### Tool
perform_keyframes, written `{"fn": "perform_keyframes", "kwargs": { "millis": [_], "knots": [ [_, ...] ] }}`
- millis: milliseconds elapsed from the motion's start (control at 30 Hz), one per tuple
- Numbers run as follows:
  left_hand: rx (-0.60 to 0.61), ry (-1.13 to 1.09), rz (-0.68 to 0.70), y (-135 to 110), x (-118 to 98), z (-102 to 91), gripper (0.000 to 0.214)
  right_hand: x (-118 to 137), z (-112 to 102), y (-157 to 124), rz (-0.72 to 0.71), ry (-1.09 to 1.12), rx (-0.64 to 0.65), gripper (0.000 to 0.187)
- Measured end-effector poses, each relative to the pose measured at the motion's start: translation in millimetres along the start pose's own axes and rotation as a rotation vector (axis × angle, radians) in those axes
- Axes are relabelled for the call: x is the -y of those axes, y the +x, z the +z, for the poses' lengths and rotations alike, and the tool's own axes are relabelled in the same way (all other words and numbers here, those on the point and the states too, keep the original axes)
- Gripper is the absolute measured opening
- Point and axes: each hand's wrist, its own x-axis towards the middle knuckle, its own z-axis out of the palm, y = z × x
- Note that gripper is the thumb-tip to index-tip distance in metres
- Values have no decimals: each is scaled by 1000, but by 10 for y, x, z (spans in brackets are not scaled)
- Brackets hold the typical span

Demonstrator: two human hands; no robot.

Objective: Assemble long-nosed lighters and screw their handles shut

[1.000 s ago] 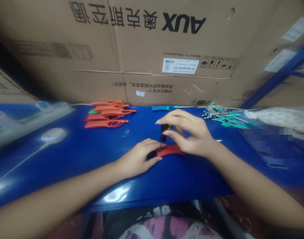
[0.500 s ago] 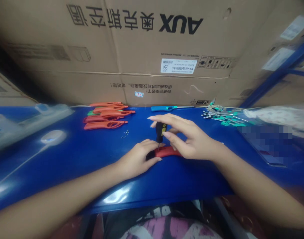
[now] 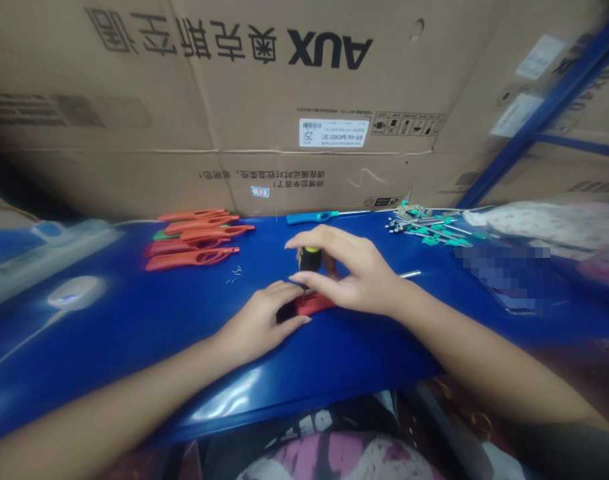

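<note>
A small screwdriver (image 3: 309,259) with a black and yellow handle stands upright, pinched between the fingers of my right hand (image 3: 347,273). Its tip rests on a red plastic piece (image 3: 312,304) lying on the blue table (image 3: 134,320). My left hand (image 3: 264,320) is curled round the left end of that red piece and presses it onto the table. A thin metal rod (image 3: 410,274) pokes out to the right from behind my right hand.
A stack of orange plastic handles (image 3: 194,239) lies at the back left, a few tiny screws (image 3: 233,275) beside it. A blue lighter-like tool (image 3: 314,216), green-tipped metal parts (image 3: 429,228), a white round device (image 3: 74,292) and big cardboard boxes (image 3: 264,100) surround the spot.
My right fingers have shifted on the screwdriver handle, as in turning it. The view has drifted, so everything sits a little further left. My left hand keeps holding the red piece.
</note>
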Motion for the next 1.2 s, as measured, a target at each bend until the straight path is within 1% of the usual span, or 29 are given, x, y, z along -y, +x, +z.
{"fn": "perform_keyframes", "kwargs": {
  "millis": [100,167,267,333,367,433,500,533,567,600,667,733,767,800,867,1000,1100,1200],
  "knots": [
    [-10,3,1,-2,-8,-7,28,19,-13,5,94,163,84,44],
    [-31,17,-11,-6,-9,-6,25,26,-33,8,89,187,103,43],
    [-41,35,-29,-8,-7,-2,25,25,-46,6,2,82,4,26],
    [-41,41,-29,-5,-9,-6,28,7,-46,2,-27,43,-71,22],
    [-44,41,-24,-3,-11,-13,30,-14,-52,0,-9,46,-106,22],
    [-56,48,-16,3,-13,-35,35,-89,-95,-9,81,77,-187,25],
    [-66,71,-25,9,-5,-64,38,-217,-202,-29,184,80,-281,28],
    [-72,86,-36,14,3,-80,39,-298,-281,-47,216,42,-331,29],
    [-79,103,-46,19,14,-95,39,-386,-375,-72,247,-42,-372,31],
    [-86,117,-51,25,27,-109,40,-478,-478,-104,285,-142,-381,31],
    [-88,142,-51,40,51,-130,40,-662,-692,-195,418,-375,-316,28],
    [-82,163,-51,57,68,-140,38,-832,-880,-313,594,-613,-150,19],
    [-78,171,-57,64,73,-141,38,-908,-954,-376,710,-685,0,15],
    [-73,175,-67,70,77,-140,37,-978,-1013,-438,768,-689,74,14],
    [-64,176,-88,78,80,-134,38,-1093,-1086,-549,835,-656,207,16],
    [-40,151,-107,86,84,-128,33,-1214,-1091,-663,941,-550,439,21],
    [-37,159,-100,92,90,-144,31,-1226,-1044,-662,1012,-504,531,25],
    [-34,206,-105,97,106,-176,33,-1202,-1022,-632,1068,-507,560,28]
  ]
}}
